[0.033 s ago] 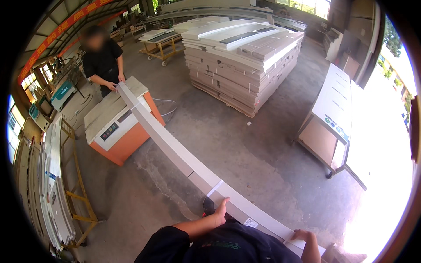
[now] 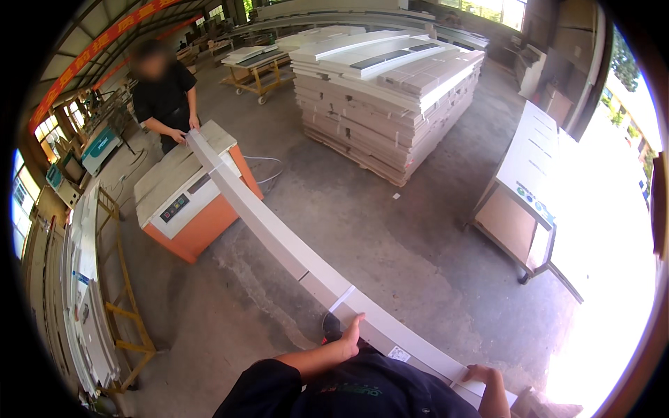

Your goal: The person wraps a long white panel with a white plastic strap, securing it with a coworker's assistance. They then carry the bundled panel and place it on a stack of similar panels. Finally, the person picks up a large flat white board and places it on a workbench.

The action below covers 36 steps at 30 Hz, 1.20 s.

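Note:
A long, narrow bundle of pale boards (image 2: 279,240) slants from the far left down to my body at the lower right. A white strap (image 2: 341,298) goes round it just beyond my left hand, and another strap (image 2: 217,167) crosses it over the machine. My left hand (image 2: 350,340) grips the bundle's near side, thumb up along the face and fingers partly hidden. Closer to its near end, my right hand (image 2: 482,376) is bent over the far edge and holds it. A small printed label (image 2: 398,354) lies on the bundle between my hands.
The far end rests on an orange and white strapping machine (image 2: 202,223), held there by a co-worker (image 2: 165,97) in black. A tall stack of boards (image 2: 376,115) stands at the back. A white-topped table (image 2: 526,164) is on the right, a yellow rack (image 2: 125,313) with panels on the left.

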{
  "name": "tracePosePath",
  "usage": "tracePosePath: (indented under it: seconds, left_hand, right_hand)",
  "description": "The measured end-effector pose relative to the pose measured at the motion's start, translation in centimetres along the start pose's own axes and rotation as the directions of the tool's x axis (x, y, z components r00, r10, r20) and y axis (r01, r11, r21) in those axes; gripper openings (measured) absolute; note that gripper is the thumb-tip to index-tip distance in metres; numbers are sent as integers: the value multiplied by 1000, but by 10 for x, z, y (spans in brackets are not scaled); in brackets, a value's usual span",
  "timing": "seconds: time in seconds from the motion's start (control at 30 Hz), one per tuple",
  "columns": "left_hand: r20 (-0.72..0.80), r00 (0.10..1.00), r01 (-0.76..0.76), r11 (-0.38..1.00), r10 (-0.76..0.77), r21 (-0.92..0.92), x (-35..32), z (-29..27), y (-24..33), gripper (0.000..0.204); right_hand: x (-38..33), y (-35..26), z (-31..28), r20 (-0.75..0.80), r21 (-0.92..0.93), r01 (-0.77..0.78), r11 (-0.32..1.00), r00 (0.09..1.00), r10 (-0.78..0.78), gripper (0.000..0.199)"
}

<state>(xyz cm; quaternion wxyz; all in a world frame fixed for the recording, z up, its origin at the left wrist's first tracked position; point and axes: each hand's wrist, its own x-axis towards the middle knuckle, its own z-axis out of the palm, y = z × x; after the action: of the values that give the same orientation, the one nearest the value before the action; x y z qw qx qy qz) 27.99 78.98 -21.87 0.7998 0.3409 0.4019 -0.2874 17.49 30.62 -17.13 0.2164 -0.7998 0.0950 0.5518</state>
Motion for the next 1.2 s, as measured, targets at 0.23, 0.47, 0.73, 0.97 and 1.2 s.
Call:
tracePosePath:
  seconds: [0.23,0.47,0.73,0.97,1.2]
  left_hand:
    - [-89,996,-11,995,20,98,15,-4,-8,86]
    - [-142,988,-32,987,55,158,30,-2,-14,91]
    - [-102,995,-8,997,15,72,37,-6,-15,87]
    - [-100,995,-8,995,18,102,28,-1,-8,59]
    - [-48,999,-4,1000,5,31,-10,15,-2,61]
  right_hand:
    - [3,3,3,0,-87,-9,996,1000,9,72]
    - [25,45,11,-148,281,-75,957,982,121,68]
    - [35,40,-2,-68,-83,21,996,997,-27,67]
    - [13,13,-2,-89,-54,-24,998,996,19,79]
    - [-8,-12,-4,-2,216,-28,976,1000,29,65]
